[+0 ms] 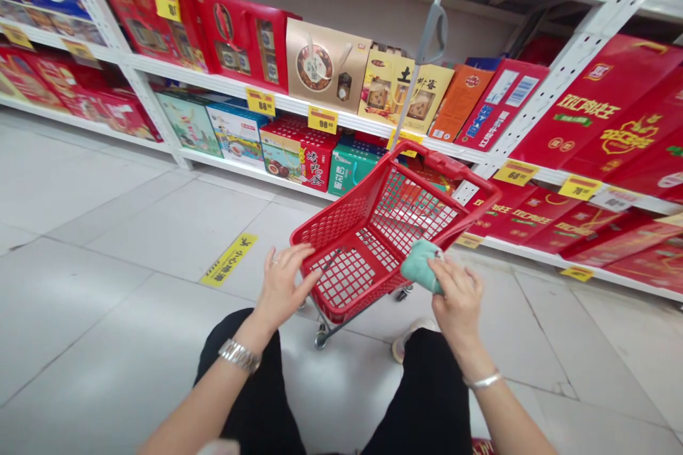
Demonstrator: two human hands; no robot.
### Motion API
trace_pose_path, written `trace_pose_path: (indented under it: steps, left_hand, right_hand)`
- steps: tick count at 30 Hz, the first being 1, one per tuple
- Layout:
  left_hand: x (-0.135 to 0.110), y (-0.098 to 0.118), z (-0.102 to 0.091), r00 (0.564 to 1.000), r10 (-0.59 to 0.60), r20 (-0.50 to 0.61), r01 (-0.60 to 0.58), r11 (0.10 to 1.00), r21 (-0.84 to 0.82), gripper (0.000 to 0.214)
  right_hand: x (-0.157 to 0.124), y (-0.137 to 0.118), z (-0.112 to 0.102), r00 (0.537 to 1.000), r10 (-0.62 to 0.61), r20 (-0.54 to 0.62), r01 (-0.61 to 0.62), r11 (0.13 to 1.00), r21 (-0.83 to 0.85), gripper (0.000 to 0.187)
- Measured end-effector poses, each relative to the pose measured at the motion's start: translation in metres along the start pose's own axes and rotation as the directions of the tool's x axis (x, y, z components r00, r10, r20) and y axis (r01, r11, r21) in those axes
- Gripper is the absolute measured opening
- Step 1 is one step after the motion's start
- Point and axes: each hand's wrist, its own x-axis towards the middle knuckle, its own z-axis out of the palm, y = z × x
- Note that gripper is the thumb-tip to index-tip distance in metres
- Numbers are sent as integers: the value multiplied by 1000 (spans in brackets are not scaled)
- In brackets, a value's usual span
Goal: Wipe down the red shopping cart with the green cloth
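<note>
Here, red basket [427,156] beneath 98 tag [323,119].

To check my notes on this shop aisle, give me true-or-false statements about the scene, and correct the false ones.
1. The left hand touches the rim of a red plastic wheeled shopping basket. True.
2. The right wrist wears a wristwatch. False: the silver metal wristwatch is on the left wrist; the right wears a silver bangle.
3. The right hand holds a soft pale-green cloth. True.
4. The shelves are dark wood. False: the shelving is white perforated metal.
</note>
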Motion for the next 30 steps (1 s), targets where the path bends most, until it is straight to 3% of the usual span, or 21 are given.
trace_pose_path:
  steps: [2, 4, 7, 9, 15, 22, 30]
  left_hand:
    - [29, -10, -3, 984, -179, 13, 177, 981, 80, 45]
    - [55, -19, -3, 939, -322, 119, 302, 940, 161, 45]
    - [76, -26, 3, 916, -360, 177, 325, 924, 200, 44]
    - [80, -27, 6, 919, -355, 173, 318, 925, 210, 44]
    - [74, -21, 10, 918, -368, 148, 334, 918, 213, 50]
    - [55, -2, 13, 911, -391, 136, 370, 916, 152, 41]
    - [19, 20, 23, 908, -397, 133, 402, 916, -6, 29]
  right_hand:
    - [-4, -47, -2, 995, -92, 31, 86, 986, 145, 54]
    - [-8, -94, -2, 984, -178, 28, 164, 946, 278, 47]
    - [-14, -144, 5, 970, -241, 13, 220, 904, 366, 33]
    - [-20, -157, 13, 966, -260, 10, 239, 901, 361, 26]
    - [-32, -140, 20, 965, -260, 22, 237, 907, 348, 25]
    - [-41, -108, -4, 978, -199, 64, 174, 946, 273, 37]
    - [-57, -59, -22, 995, -48, 87, 36, 990, 136, 48]
